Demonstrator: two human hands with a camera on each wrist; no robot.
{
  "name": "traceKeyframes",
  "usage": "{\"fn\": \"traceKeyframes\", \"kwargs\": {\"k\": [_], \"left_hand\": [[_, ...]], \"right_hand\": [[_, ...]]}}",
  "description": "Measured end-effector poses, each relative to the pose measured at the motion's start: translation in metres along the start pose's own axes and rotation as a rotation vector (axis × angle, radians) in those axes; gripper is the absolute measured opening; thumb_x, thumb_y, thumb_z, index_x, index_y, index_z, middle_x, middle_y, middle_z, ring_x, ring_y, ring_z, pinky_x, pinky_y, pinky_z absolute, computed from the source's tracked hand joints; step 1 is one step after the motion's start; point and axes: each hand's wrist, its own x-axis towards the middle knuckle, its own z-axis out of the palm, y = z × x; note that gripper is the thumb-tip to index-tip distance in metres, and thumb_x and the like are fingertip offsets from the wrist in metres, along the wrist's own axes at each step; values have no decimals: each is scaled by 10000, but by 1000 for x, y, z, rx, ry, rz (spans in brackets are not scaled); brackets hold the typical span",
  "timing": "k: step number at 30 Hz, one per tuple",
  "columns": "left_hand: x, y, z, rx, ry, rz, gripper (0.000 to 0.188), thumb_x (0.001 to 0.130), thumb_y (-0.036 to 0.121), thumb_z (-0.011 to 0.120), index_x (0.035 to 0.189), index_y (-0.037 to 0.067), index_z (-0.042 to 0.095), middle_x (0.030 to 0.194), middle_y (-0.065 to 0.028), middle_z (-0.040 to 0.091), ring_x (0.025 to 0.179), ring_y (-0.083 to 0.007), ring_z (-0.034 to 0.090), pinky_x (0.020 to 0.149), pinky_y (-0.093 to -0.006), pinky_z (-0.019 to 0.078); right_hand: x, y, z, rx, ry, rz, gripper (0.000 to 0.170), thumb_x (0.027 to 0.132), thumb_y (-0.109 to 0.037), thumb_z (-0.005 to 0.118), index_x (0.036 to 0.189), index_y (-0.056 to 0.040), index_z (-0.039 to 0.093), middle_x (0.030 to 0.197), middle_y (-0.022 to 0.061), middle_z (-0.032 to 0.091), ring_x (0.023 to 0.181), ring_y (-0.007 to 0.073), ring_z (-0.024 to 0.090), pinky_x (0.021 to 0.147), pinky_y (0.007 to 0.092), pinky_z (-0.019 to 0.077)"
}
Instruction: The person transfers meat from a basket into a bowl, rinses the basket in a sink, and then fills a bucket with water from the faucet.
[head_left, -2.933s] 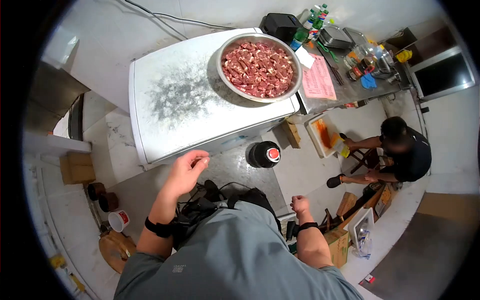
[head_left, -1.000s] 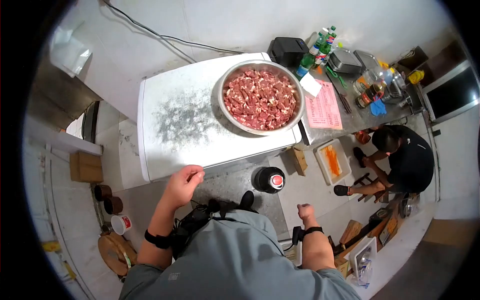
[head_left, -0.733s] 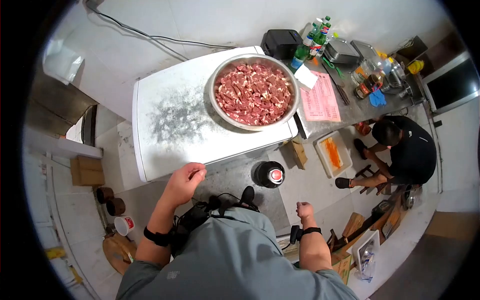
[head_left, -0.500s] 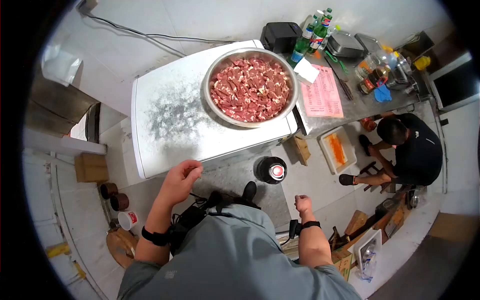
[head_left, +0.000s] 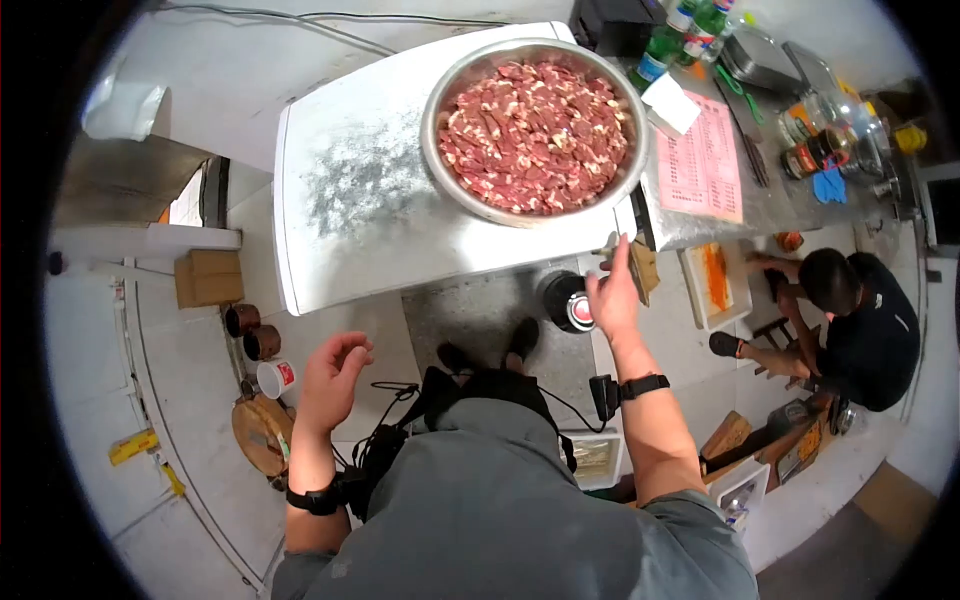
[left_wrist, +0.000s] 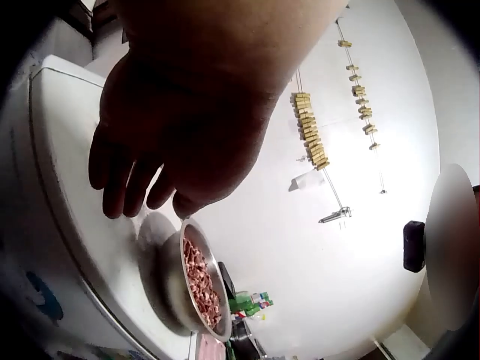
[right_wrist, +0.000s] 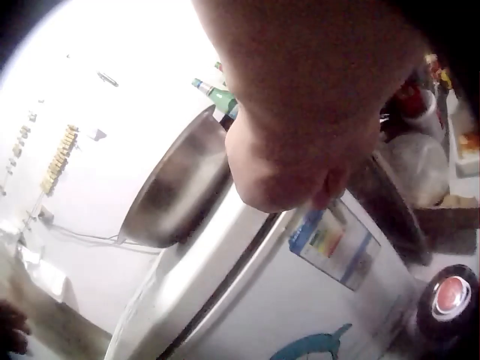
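Observation:
A large steel bowl [head_left: 431, 150] heaped with cut raw meat [head_left: 540, 135] stands on the right part of a white freezer lid [head_left: 350, 250]. My right hand [head_left: 617, 300] reaches up to the lid's front right corner, forefinger stretched out just below the bowl's rim; nothing is in it. In the right wrist view the right hand [right_wrist: 292, 165] partly covers the bowl's side [right_wrist: 176, 187]. My left hand [head_left: 335, 380] hangs in front of the freezer with loosely bent fingers and holds nothing. A dark jug with a red cap [head_left: 580, 311] stands on the floor beside the right hand.
Right of the freezer, a metal counter [head_left: 770, 220] carries a pink printed sheet [head_left: 700, 165], green bottles [head_left: 660, 52] and jars. Another person [head_left: 850, 325] sits low at the right near a white tray [head_left: 688, 285]. A round wooden board [head_left: 262, 435] is at the left.
My right hand has risen from beside my body to the freezer's corner, its forefinger now stretched out. My left hand has drawn back slightly leftward. The bowl appears larger and higher in view.

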Motion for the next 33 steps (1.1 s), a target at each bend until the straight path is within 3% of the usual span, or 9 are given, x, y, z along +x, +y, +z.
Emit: {"fn": "traceKeyframes", "kwargs": {"k": [2, 4, 6, 13, 17, 22, 26, 31, 33], "left_hand": [[1, -6, -13, 18, 45, 3, 229, 923, 119, 550, 1093, -33, 569, 987, -77, 638, 866, -151, 618, 801, -281, 495], [-22, -21, -21, 27, 75, -42, 234, 924, 122, 551, 1098, -34, 567, 985, -80, 637, 863, -156, 617, 800, -283, 494], [-20, -28, -30, -135, 118, -39, 256, 926, 133, 557, 1121, -32, 564, 980, -77, 642, 863, -152, 616, 806, -279, 489], [-86, -77, -112, -226, 339, -97, 275, 947, 164, 534, 1133, -37, 561, 1048, -94, 625, 924, -180, 610, 872, -316, 478], [-131, -150, -164, -294, 490, -131, 278, 945, 176, 540, 1129, -31, 568, 1028, -90, 637, 920, -182, 614, 860, -310, 479], [-172, -221, -249, -373, 585, -202, 305, 943, 206, 530, 1140, -23, 572, 1041, -107, 648, 935, -181, 630, 831, -313, 487], [-206, -250, -313, -333, 699, -130, 301, 905, 218, 591, 1110, -3, 590, 952, -79, 658, 838, -147, 625, 776, -276, 481], [-245, -293, -372, -280, 766, -135, 322, 938, 224, 515, 1154, -7, 576, 1046, -131, 665, 933, -200, 654, 809, -320, 495], [-252, -315, -385, -318, 852, -181, 322, 939, 229, 512, 1153, -2, 576, 1043, -130, 666, 935, -205, 654, 810, -322, 495]], "right_hand": [[15, -15, 11, -72, -39, 40, 681, 862, -121, 493, 1466, -92, 180, 1131, 255, 576, 941, 391, 600, 810, 462, 480], [-17, -67, 55, -351, -759, -154, 682, 865, -106, 459, 1480, -176, 172, 1097, 247, 597, 920, 374, 618, 807, 463, 493], [-62, -116, 120, -242, -1036, -581, 732, 861, -127, 473, 1493, -236, 119, 1034, 214, 631, 890, 359, 633, 782, 464, 507], [-81, -272, 233, -14, -895, -818, 557, 847, -138, 562, 1371, -81, 381, 1200, 196, 560, 1055, 348, 579, 893, 422, 491], [-101, -331, 260, -65, -956, -604, 285, 865, -252, 603, 918, 25, 648, 1091, 186, 600, 1007, 301, 591, 925, 387, 473], [-144, -406, 313, 149, -837, -691, 300, 858, -233, 638, 729, 37, 658, 1031, 178, 649, 891, 273, 624, 830, 328, 493], [-165, -529, 307, 482, -876, -585, 222, 885, -162, 599, 811, 38, 661, 1024, 139, 662, 822, 173, 624, 759, 298, 501], [-197, -654, 285, 1158, -783, -832, 247, 935, -113, 469, 923, 66, 638, 1038, 186, 640, 772, 217, 629, 736, 343, 515], [-157, -666, 334, 1124, -874, -818, 297, 930, -128, 482, 1156, 53, 547, 1132, 199, 608, 936, 235, 600, 836, 373, 488]]}}
